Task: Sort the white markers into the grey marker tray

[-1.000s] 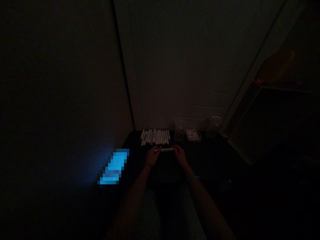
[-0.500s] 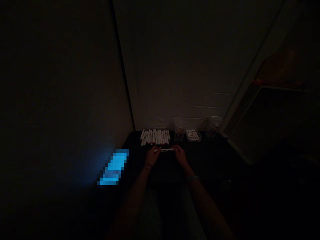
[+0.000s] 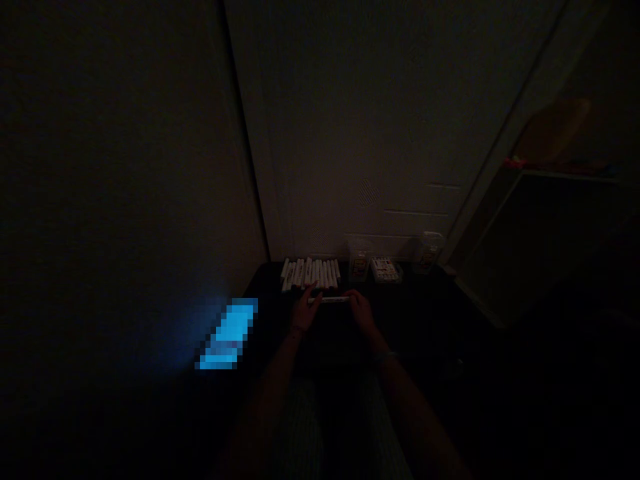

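A white marker (image 3: 334, 300) lies crosswise between my two hands, in dim light. My left hand (image 3: 304, 312) grips its left end, with one finger lifted toward the row behind. My right hand (image 3: 361, 309) is closed on the marker's right end. Just beyond my left hand, several white markers (image 3: 310, 272) lie side by side in a row on the dark table (image 3: 415, 320); a few show coloured ends.
Behind my right hand stand a clear plastic case (image 3: 359, 261) and a flat case of markers (image 3: 386, 270). Another clear case (image 3: 428, 253) is farther right. A wall (image 3: 320, 167) rises behind the table. At left glows a blurred blue screen (image 3: 229, 333).
A finger of my left hand has lifted toward the marker row. Both hands stay on the marker in nearly the same place.
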